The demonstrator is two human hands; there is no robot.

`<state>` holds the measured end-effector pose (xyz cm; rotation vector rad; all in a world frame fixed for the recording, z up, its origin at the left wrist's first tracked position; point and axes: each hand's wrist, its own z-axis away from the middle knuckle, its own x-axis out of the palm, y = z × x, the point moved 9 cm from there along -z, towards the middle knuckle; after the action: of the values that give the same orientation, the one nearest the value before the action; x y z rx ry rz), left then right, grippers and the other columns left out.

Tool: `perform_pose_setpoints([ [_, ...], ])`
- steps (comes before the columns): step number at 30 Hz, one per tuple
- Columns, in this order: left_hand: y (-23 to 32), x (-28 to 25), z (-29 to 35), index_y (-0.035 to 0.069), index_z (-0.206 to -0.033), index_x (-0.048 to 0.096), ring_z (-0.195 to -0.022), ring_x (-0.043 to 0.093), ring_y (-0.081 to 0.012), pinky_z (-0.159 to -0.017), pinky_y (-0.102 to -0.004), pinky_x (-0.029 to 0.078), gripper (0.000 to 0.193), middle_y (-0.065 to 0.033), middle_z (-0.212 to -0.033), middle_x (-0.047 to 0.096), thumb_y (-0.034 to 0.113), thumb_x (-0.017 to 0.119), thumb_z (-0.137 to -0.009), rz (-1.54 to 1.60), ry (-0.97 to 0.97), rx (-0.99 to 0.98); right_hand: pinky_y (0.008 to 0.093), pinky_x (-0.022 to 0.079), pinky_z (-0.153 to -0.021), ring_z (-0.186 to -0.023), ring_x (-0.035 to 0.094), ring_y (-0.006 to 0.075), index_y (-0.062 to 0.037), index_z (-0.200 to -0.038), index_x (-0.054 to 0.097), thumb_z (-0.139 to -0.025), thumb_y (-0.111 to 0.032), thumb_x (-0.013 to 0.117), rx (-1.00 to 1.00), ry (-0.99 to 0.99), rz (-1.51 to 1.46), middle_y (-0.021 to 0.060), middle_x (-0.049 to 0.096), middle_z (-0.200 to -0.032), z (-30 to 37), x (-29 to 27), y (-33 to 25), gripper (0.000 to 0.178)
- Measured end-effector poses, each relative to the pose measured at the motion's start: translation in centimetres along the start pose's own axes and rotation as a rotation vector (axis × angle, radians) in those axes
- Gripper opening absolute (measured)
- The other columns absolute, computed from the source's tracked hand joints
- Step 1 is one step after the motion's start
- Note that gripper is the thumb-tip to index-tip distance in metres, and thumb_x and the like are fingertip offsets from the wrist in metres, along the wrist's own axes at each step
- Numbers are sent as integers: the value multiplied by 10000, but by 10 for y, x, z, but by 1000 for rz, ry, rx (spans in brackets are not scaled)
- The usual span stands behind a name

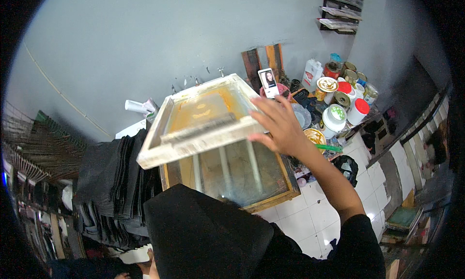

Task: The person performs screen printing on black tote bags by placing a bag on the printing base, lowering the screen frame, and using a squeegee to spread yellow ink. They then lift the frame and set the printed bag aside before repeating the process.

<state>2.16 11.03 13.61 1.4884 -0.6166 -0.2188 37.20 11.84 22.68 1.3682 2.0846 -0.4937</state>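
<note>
My right hand [278,124] grips the right edge of a white-edged screen printing frame [193,146], thumb near its front corner and fingers along the side. The frame's front is raised and tilted above a glass-topped wooden table [292,192]. Its yellowish mesh carries a small pale design, and a long grey bar, perhaps a squeegee, lies inside along the front. Close to me, a black pointed sheet of fabric [193,226] covers the table's near side. A sliver of skin shows beside the sheet at the lower edge; my left hand's fingers are hidden.
Black fabric pieces [114,170] are stacked at the left. Several paint tubs and cans [334,118] crowd the right side, with a phone [269,83] propped behind the table. A black plastic bag [346,168] lies on the tiled floor [315,211]. Another person's foot appears at lower left.
</note>
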Motion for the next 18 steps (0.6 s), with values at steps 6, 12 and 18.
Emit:
perform_pose_setpoints([
  [6,49,36,-41,-91,-1268,585,-1047,684,-346,-957,-437,530,562,-212,-1185,681,225,661,-810,111,-57,165,475,414,-1082,-1279,568,348,-14,-1279,634,-864,-437,764,-31,94,-76,170,594,-1413,-73,-18,32,607],
  [12,93,33,-71,-84,-1289,574,-1068,680,-335,-969,-434,528,586,-198,-1206,678,210,667,-791,150,22,202,479,430,-1076,-1284,567,359,-14,-1299,632,-906,-468,722,-19,66,-119,177,608,-1397,-110,-16,51,607],
  [18,10,-58,-121,-25,-1288,588,-1041,673,-283,-949,-403,530,481,-155,-1182,679,198,653,-866,29,171,-106,451,457,-1077,-1287,571,352,-21,-1311,623,-917,-442,724,88,-63,-125,177,623,-1365,-127,-17,71,586],
])
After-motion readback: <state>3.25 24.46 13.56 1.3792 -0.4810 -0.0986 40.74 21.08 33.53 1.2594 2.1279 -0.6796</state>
